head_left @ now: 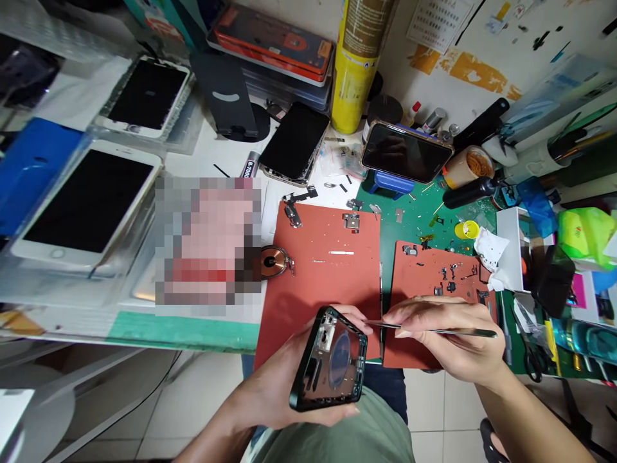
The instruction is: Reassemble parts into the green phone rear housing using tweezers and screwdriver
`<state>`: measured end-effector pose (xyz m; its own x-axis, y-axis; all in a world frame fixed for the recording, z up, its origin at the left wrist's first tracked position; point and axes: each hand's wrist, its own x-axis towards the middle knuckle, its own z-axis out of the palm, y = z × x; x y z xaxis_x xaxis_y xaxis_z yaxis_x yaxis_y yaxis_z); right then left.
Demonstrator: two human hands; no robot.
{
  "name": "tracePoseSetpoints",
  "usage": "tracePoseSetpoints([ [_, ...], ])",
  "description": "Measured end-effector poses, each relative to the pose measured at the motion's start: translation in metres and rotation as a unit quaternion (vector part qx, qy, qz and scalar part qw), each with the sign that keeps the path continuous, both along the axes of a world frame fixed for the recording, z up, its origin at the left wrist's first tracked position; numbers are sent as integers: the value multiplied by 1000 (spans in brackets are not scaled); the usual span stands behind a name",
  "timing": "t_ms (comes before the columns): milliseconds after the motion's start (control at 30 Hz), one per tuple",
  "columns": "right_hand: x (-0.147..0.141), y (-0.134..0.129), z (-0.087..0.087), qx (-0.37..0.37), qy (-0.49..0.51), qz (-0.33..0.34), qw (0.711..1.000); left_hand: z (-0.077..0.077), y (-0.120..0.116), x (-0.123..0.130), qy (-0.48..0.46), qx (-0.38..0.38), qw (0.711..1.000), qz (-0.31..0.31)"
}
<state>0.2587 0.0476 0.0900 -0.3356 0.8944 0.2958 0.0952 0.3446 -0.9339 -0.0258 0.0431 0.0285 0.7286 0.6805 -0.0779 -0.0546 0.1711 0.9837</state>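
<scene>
My left hand (282,379) grips a dark-edged phone housing (321,370), held tilted above the front of the orange-red mat (308,283). Inside it show a camera opening at the top and a round charging ring. Between the fingers of my right hand (453,321) are slim metal tweezers (465,332), their tips pointing left, close to my left fingertips. Whether the tips pinch anything is too small to tell. A copper charging coil (274,262) lies at the mat's left edge, and a small metal part (351,222) near its top.
A second mat (409,344) on the right carries several tiny phone parts. Behind stand a propped phone (407,151), a yellow can (354,83) and a dark phone (295,141). White phones (89,199) lie left. Scissors (536,363) rest at the right edge. A blurred patch hides something left.
</scene>
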Motion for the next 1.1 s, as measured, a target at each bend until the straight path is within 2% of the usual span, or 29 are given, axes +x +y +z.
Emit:
tracePoseSetpoints([
  [267, 2, 0, 0, -17, 22, 1, 1000, -10, -7, -2, -45, -80, 996, -7],
  [500, -2, -9, 0, 6, 59, -49, 997, -4, -5, 1, -94, -93, 990, 42],
  [767, -13, -16, -4, 10, 73, -64, 995, -1, -4, -1, -66, -75, 993, 64],
  [1100, -14, -17, -9, -9, 88, -76, 993, 2, -2, 0, -76, -74, 993, 49],
])
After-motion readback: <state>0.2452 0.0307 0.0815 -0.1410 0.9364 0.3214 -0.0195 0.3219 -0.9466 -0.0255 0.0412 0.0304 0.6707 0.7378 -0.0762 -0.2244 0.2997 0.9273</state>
